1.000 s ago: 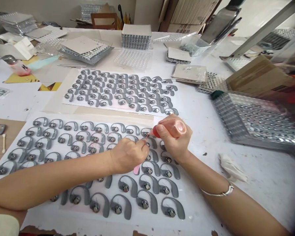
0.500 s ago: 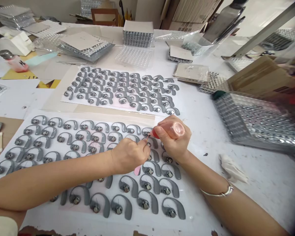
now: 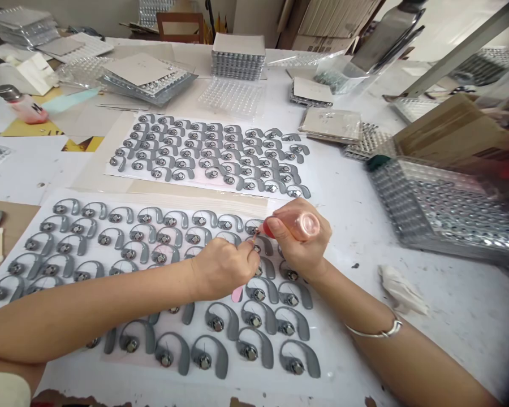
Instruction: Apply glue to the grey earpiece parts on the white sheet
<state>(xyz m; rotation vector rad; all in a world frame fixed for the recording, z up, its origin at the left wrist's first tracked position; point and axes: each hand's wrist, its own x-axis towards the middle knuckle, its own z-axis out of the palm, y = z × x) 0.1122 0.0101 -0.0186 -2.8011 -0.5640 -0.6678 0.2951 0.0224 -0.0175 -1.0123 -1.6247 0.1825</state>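
Observation:
My right hand (image 3: 307,249) is wrapped round a small translucent pinkish squeeze bottle (image 3: 303,225), tilted with its red nozzle end toward the left. Close by, my left hand (image 3: 224,268) pinches a slim tool; a pink rounded end (image 3: 237,294) shows below the fist, and its thin tip meets the nozzle area. What the tip touches is too small to make out. Beneath both hands, rows of grey ear-hook earphone parts (image 3: 251,351) with round metallic pieces and fine wires lie on a white sheet (image 3: 152,367). My left forearm and hands hide some of them.
Beyond lies a second sheet of similar grey ear hooks (image 3: 212,152). Clear plastic trays (image 3: 237,62) are stacked at the back, and a larger tray stack (image 3: 458,209) stands right. A crumpled tissue (image 3: 402,289) rests beside my right forearm. A cotton swab (image 3: 0,245) lies far left.
Almost nothing differs. Both hands keep their places, with the bottle and my right hand shifted very slightly to the right.

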